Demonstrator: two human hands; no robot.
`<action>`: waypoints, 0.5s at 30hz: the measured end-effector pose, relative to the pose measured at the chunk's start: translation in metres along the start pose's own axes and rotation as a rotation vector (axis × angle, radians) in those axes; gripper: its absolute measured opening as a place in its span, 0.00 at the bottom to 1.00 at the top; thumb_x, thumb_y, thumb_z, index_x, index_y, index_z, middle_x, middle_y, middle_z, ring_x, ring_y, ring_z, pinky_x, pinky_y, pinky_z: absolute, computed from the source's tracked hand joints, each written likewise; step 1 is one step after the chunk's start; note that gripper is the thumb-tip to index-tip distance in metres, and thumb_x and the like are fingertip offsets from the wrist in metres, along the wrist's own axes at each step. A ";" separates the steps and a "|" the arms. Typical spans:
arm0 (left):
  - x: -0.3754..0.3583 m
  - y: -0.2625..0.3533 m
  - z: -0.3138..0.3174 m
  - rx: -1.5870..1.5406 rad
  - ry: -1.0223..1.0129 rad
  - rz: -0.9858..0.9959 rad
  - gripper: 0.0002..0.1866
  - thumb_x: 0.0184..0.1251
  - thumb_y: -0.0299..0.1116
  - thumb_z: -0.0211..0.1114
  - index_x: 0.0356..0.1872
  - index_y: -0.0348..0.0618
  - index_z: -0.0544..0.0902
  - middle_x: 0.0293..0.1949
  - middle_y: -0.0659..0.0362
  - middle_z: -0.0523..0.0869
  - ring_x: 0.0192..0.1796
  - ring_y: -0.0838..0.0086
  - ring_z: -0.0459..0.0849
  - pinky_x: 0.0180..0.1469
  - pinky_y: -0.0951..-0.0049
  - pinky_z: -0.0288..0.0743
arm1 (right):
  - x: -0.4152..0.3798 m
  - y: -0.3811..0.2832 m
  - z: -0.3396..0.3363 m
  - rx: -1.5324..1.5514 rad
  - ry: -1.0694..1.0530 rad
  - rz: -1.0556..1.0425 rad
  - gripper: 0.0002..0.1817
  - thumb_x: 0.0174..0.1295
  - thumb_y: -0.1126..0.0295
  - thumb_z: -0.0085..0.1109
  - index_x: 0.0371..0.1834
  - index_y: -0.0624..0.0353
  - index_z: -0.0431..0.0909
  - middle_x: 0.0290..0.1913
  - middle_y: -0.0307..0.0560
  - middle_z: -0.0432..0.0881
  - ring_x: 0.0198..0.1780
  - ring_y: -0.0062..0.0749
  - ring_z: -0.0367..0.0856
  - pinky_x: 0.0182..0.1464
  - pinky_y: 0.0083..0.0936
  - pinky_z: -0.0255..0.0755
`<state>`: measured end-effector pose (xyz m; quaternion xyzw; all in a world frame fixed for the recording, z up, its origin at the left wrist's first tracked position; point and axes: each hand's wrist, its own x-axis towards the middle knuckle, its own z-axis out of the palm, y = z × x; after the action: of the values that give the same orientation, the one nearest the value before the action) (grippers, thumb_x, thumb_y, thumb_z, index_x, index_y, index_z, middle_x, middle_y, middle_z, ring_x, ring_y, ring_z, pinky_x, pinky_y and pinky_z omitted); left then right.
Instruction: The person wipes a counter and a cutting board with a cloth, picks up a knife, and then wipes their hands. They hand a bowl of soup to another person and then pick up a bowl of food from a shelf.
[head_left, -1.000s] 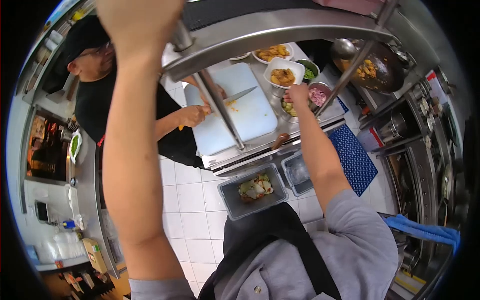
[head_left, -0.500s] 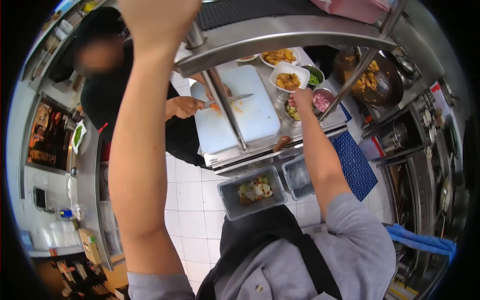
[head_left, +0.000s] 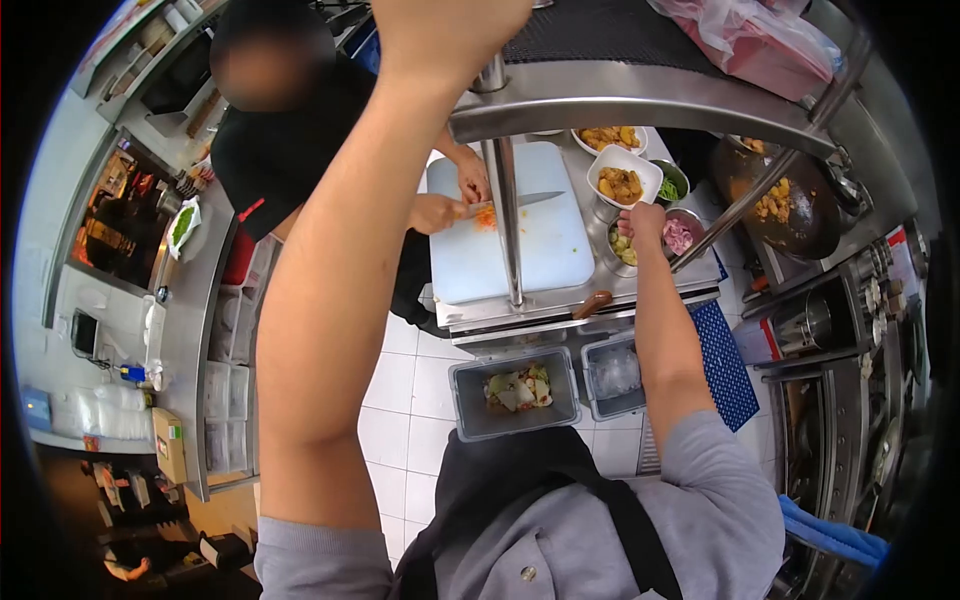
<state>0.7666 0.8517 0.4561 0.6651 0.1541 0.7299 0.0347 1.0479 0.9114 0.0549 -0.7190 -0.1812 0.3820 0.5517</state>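
My right hand (head_left: 641,222) grips the near edge of a white square bowl (head_left: 622,178) of browned food pieces, with its fingers closed on the rim. Metal containers of green vegetables (head_left: 671,181), pink sliced meat (head_left: 678,236) and pale chopped pieces (head_left: 622,245) stand around that hand. My left hand (head_left: 455,30) is raised at the top edge beside the steel shelf (head_left: 650,95); its fingers are out of frame. Behind the bowl is another white dish (head_left: 608,138) of similar food.
A co-worker (head_left: 290,110) cuts orange bits with a knife (head_left: 540,198) on a white board (head_left: 530,255). Steel posts (head_left: 504,220) rise from the counter. A wok (head_left: 780,200) stands at right. Grey bins (head_left: 515,395) are below; a brown handle (head_left: 593,305) juts from the counter edge.
The camera view has shifted, so the counter and co-worker appear further right. My right hand still holds the bowl; my left hand remains raised.
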 end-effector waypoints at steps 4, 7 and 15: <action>0.002 -0.012 0.001 -0.013 0.015 0.115 0.09 0.71 0.29 0.57 0.41 0.32 0.73 0.32 0.48 0.80 0.35 0.64 0.79 0.42 0.64 0.72 | -0.001 0.001 0.001 0.012 -0.026 -0.011 0.16 0.63 0.72 0.41 0.48 0.69 0.75 0.32 0.54 0.84 0.22 0.36 0.82 0.20 0.29 0.77; 0.003 -0.010 -0.001 -0.003 0.009 0.101 0.08 0.71 0.29 0.57 0.40 0.32 0.71 0.31 0.46 0.79 0.34 0.58 0.78 0.41 0.62 0.71 | -0.003 -0.001 0.001 0.017 -0.033 -0.003 0.16 0.62 0.73 0.42 0.48 0.69 0.75 0.33 0.55 0.85 0.22 0.36 0.82 0.19 0.29 0.77; 0.002 -0.015 0.000 -0.013 0.025 0.118 0.09 0.71 0.29 0.57 0.41 0.32 0.71 0.31 0.45 0.78 0.34 0.56 0.79 0.41 0.61 0.71 | 0.003 0.001 0.003 -0.002 -0.033 0.027 0.17 0.62 0.73 0.41 0.49 0.69 0.75 0.34 0.55 0.85 0.24 0.36 0.83 0.20 0.29 0.77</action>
<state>0.7644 0.8669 0.4539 0.6636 0.1101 0.7399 -0.0062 1.0475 0.9150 0.0524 -0.7156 -0.1809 0.4010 0.5426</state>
